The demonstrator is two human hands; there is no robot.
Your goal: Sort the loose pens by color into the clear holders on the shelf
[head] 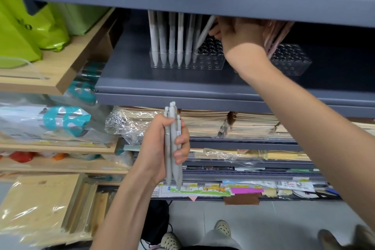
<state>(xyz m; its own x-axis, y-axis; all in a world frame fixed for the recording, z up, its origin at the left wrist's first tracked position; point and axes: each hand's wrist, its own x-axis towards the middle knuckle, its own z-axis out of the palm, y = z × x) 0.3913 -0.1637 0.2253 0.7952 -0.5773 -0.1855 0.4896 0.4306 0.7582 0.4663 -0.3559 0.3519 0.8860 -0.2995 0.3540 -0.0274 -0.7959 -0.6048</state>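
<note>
Your right hand [241, 34] is up on the shelf [125, 63]. Its fingers [213, 32] pinch one grey pen [205, 30] near its top. The pen leans over, and its tip sits at a hole in the left holder [211, 61]. It is not standing straight yet, so I think you are in the middle of dropping it in.

A row [171, 42] of grey pens stands straight along the front of that holder. So some of the grey sorting is done. Many holes behind and beside the row are empty.

Your left hand [160, 144] is lower down, in front of the shelf edge. Its fingers are curled tight round a bunch [173, 160] of grey pens, with the click ends up. Those all wait their turn.

The right holder [292, 61] sits apart from the left one on the same shelf. I see no pen standing straight in it. Some pink pens [274, 36] show behind your right wrist, leaning over that holder. I cannot tell if your right hand holds them too or if they rest in the holes.

I think you are only part of the way through. Going by the row and the bunch, about half the grey pens are in. The pink ones look hardly begun.
</note>
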